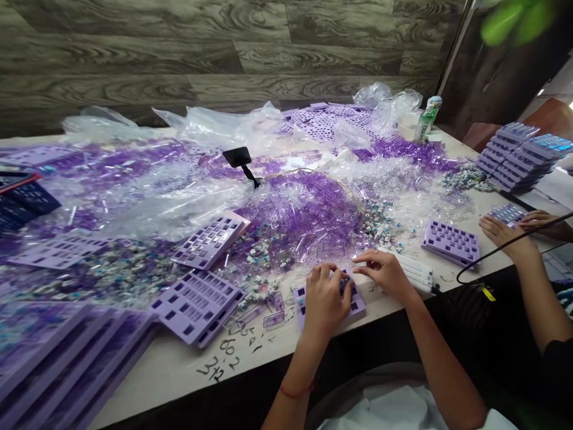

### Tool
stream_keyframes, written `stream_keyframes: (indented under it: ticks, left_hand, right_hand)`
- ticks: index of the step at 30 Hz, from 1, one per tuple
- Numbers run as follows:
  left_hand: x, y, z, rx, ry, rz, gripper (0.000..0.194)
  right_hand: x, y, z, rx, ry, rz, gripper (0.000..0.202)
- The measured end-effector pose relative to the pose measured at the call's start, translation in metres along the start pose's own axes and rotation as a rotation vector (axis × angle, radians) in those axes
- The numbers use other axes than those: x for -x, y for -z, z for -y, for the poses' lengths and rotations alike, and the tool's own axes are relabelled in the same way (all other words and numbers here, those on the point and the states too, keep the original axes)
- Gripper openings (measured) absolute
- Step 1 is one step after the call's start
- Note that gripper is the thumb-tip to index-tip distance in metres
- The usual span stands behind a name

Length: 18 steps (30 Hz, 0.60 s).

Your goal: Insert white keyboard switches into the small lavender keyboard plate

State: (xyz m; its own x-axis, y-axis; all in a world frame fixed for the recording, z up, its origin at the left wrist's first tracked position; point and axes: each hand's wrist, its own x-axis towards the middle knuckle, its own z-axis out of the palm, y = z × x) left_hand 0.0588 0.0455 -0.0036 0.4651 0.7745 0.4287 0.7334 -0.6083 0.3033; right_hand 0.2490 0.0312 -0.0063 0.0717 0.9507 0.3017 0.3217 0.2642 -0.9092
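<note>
So, head view: the left hand (326, 298) is curled over a purple panel (357, 304) just right of bottom centre, and tbh I can't tell if its fingers are pinching anything. The right hand (382, 273) is by the panel's upper right corner, thumb and fingertip a narrow gap apart. Loose see-through purple pieces (313, 206) are heaped mid-frame, and a co-worker's hand (508, 237) shows over at the right.
</note>
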Motion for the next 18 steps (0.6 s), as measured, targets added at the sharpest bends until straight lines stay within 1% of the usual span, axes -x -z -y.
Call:
stream_keyframes:
  ticks: [11, 15, 18]
  left_hand:
    - [0.0012, 0.0019, -0.0024, 0.011, 0.013, 0.003, 0.015]
    - [0.0014, 0.0033, -0.0026, 0.054, 0.038, -0.011, 0.021]
    - [0.0018, 0.0041, -0.0026, 0.077, 0.042, -0.011, 0.019]
  right_hand:
    - [0.003, 0.0053, 0.0002, 0.114, 0.071, 0.104, 0.024]
    - [0.0038, 0.0068, 0.0019, 0.143, 0.075, 0.133, 0.022]
    - [0.0054, 0.0061, 0.0037, 0.15, 0.084, 0.156, 0.022]
